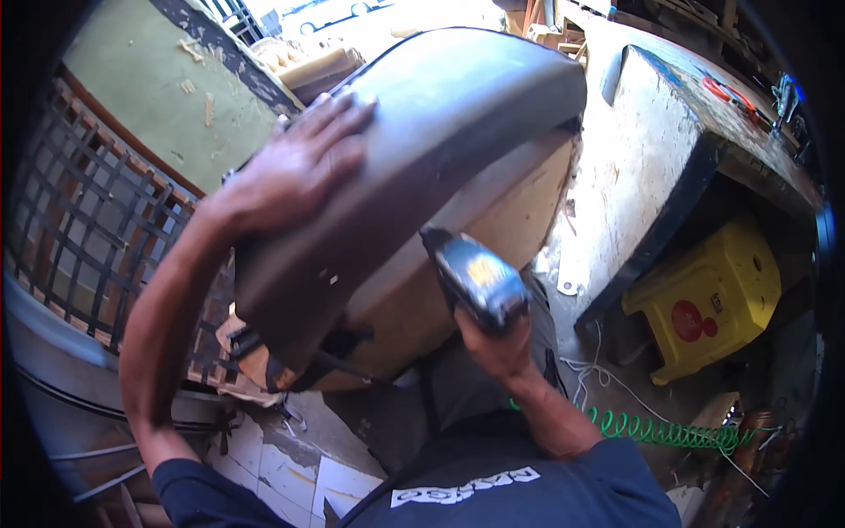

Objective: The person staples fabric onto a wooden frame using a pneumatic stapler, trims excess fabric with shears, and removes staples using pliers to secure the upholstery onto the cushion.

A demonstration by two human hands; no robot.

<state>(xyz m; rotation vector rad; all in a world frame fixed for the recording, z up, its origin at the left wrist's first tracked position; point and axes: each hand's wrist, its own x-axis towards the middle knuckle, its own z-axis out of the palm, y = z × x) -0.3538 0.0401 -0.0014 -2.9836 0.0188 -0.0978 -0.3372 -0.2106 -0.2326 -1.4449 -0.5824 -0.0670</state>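
A large curved panel covered in dark grey upholstery [440, 114] stands tilted in front of me. Its pale, bare inner side [519, 198] shows below the cover's edge. My left hand [308, 158] lies flat on top of the cover, fingers stretched out and holding nothing. My right hand [497, 339] is wrapped round a staple gun [480, 277], slightly blurred, in front of the panel's lower edge. The gun's nose points up and left toward the pale side; whether it touches cannot be told. A green coiled air hose [660, 431] runs at the lower right.
At the left is a wooden frame with woven black webbing [79, 220], below a worn green surface [132, 88]. A yellow plastic stool [713, 299] lies under a worn workbench [651, 158] at the right. On the bench are red-handled tools [729, 92]. Thin white cord [598, 370] trails across the floor.
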